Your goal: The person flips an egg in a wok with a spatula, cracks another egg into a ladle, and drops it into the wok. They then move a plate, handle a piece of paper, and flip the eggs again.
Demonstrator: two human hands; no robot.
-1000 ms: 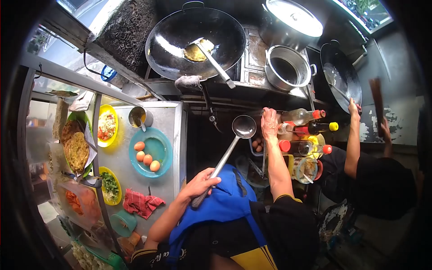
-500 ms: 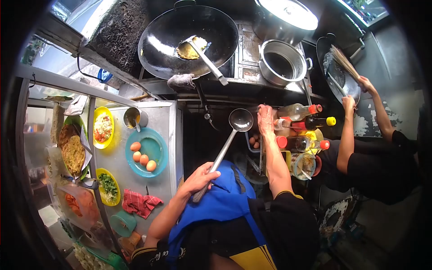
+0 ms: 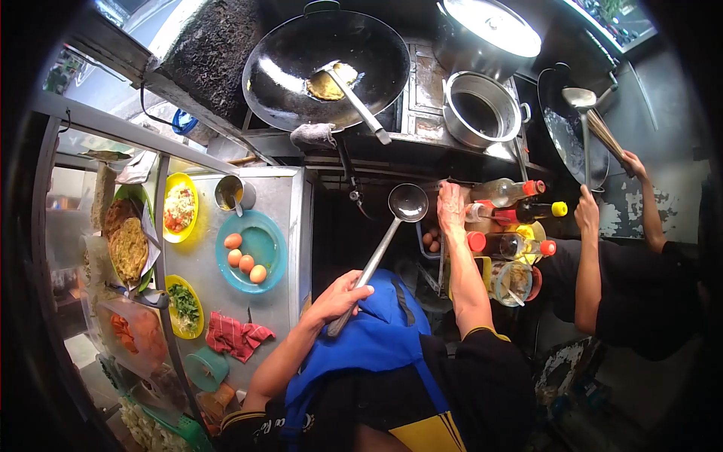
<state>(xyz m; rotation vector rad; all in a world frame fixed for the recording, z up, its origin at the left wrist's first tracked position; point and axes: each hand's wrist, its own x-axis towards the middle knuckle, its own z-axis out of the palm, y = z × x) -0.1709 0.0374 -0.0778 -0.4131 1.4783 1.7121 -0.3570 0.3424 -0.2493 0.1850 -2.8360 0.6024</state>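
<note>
My left hand [image 3: 340,297] is wrapped round the handle of a metal ladle [image 3: 407,202], whose empty-looking bowl points away from me. My right hand [image 3: 452,205] reaches forward beside a group of bottles [image 3: 506,191] with red and yellow caps; its fingertips are bent down at the rack edge, and whether they hold anything is hidden. Ahead, a big black wok [image 3: 279,71] holds a yellow-brown fried piece [image 3: 325,87] with a spatula [image 3: 361,111] resting on it.
On the left counter [image 3: 282,188] are a teal plate [image 3: 279,239] with several eggs, a metal cup [image 3: 230,194], yellow plates of chopped food and a red cloth [image 3: 237,336]. Pots [image 3: 482,109] stand beyond. At right, another person's hands [image 3: 587,207] hold a ladle and a whisk over a second wok.
The view has shifted slightly, so most things sit a little further right. The other person's ladle has risen above the second wok. My hands have kept nearly the same pose.
</note>
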